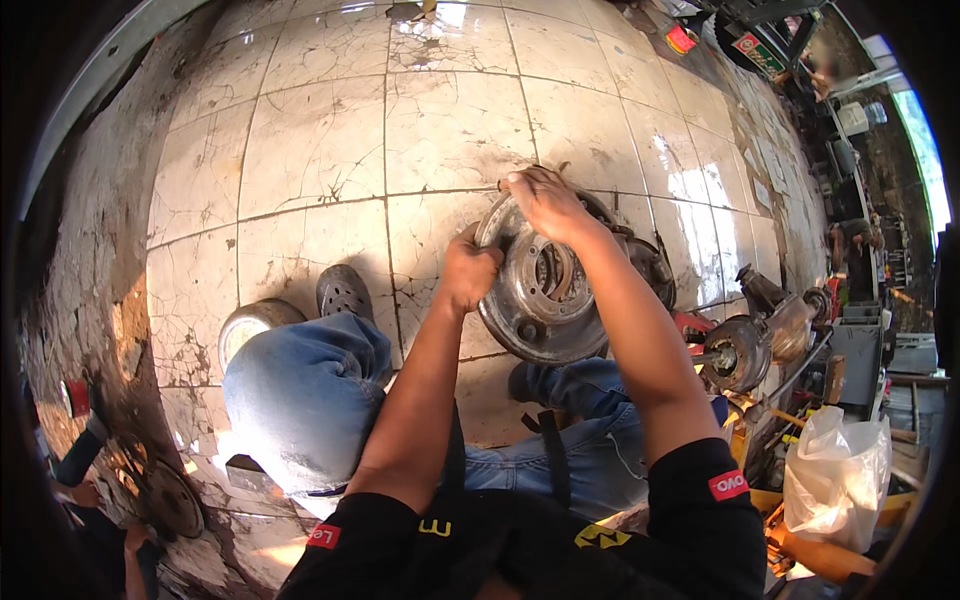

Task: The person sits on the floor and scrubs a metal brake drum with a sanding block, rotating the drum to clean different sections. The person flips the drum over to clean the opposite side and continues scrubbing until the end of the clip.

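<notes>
A round, worn metal brake plate (pixel 520 325) with a large centre hole and several smaller holes stands tilted on the floor in front of me. My left hand (pixel 470 272) grips its left rim, with the fingers wrapped round the edge. At the far upper rim my right hand (pixel 545 205) is closed on the edge, the thumb toward the left; its fingertips are partly hidden. Another dark metal part (pixel 652 268) shows just behind the plate on the right, partly covered by my right forearm.
Stained floor tiles (pixel 320 140) spread ahead. A grey clog (pixel 345 292) and a round pale-rimmed object (pixel 250 325) lie near my left knee. On the right are a greasy axle housing (pixel 740 352), a plastic bag (pixel 838 475) and cluttered tools. Another person's arm (pixel 135 545) shows lower left.
</notes>
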A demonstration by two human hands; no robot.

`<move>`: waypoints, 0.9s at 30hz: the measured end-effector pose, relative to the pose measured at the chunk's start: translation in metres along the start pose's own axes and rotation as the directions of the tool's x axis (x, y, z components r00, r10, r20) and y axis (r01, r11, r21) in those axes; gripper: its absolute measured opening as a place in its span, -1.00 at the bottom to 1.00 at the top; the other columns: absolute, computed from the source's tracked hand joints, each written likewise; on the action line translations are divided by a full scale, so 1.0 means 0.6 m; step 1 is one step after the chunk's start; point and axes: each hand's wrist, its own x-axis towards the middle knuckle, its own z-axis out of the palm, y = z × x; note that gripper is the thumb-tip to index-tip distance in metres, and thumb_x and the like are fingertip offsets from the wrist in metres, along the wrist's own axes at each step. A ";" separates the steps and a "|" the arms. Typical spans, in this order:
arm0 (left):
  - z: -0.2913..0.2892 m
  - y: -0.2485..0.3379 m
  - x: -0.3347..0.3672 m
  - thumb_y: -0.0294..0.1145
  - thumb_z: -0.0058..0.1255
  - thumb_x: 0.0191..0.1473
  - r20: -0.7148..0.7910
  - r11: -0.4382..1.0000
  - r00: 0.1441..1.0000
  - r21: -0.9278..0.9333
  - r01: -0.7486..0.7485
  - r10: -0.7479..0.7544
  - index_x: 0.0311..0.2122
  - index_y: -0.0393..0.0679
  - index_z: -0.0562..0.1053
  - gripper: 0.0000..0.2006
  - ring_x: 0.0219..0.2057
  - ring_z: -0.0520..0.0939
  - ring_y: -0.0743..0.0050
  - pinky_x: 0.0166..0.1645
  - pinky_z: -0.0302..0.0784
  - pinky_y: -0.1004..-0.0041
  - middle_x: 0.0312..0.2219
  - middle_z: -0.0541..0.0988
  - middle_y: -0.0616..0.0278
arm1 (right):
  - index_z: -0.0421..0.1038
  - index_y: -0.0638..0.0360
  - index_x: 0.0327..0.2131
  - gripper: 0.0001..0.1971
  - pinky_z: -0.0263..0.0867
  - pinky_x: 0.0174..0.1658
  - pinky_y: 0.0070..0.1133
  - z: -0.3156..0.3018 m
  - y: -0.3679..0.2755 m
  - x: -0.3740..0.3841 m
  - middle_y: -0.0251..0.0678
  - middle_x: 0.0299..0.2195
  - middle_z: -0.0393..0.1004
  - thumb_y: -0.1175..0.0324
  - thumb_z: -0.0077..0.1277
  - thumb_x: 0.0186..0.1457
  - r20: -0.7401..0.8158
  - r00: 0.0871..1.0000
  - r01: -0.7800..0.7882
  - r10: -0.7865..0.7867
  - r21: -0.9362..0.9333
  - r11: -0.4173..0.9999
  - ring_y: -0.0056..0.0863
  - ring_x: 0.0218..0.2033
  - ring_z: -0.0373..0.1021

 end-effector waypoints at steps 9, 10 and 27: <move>0.008 -0.014 0.006 -0.67 -0.12 -0.13 0.018 0.996 0.999 0.080 -0.029 0.027 -0.02 -0.40 0.40 -0.54 -0.35 0.57 0.40 -0.24 0.48 0.47 -0.28 0.58 0.09 | 0.38 0.35 0.01 -0.02 0.07 0.24 -0.22 -0.017 0.054 0.061 0.14 0.10 0.29 -0.37 -0.82 0.16 0.402 0.855 -0.320 0.328 -0.088 0.943 0.00 0.18 0.18; 0.010 -0.015 0.005 -0.67 -0.12 -0.13 0.022 0.998 0.999 0.048 -0.035 0.034 -0.02 -0.40 0.40 -0.55 -0.35 0.57 0.41 -0.24 0.48 0.47 -0.29 0.58 0.09 | 0.35 0.35 0.04 -0.03 0.06 0.24 -0.22 -0.017 0.058 0.070 0.13 0.12 0.27 -0.36 -0.81 0.16 0.394 0.848 -0.339 0.356 -0.113 0.934 0.00 0.19 0.17; 0.017 0.007 -0.003 -0.63 -0.15 -0.13 0.029 0.995 0.997 0.070 -0.075 0.074 -0.05 -0.43 0.41 -0.57 -0.45 0.54 0.46 -0.35 0.47 0.47 -0.35 0.57 0.12 | 0.48 0.42 -0.23 -0.16 0.15 0.16 -0.25 -0.055 0.006 0.020 0.16 -0.04 0.40 -0.19 -0.68 0.28 0.316 0.937 -0.135 0.148 -0.065 0.989 0.01 0.04 0.32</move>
